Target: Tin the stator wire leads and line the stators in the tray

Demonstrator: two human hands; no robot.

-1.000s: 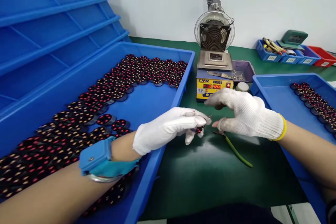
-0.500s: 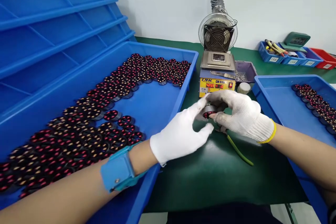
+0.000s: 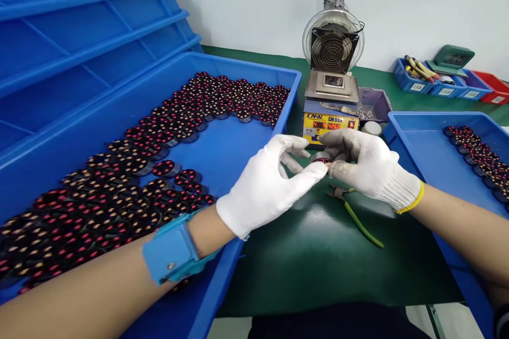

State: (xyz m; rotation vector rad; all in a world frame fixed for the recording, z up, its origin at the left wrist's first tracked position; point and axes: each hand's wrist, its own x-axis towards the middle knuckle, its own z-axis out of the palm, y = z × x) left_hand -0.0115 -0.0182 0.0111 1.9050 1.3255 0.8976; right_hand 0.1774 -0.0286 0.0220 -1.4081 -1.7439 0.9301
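Coil part (image 3: 321, 158) | pinched by both hands' fingers (image 3: 302, 177) | cutters (image 3: 353, 214) below | solder pot (image 3: 331, 111) behind

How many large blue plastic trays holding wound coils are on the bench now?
2: one large blue plastic tray under the left forearm, heaped with coils; another blue tray right of the hands, its far side cut off by the picture's edge.

Smooth white cloth glove (image 3: 265, 186) on the left, coarse knit glove (image 3: 371, 169) on the right; glossy blue plastic tray (image 3: 222, 156); matt green mat (image 3: 318, 254); the coil (image 3: 321, 157) looks metal-rimmed, perhaps.
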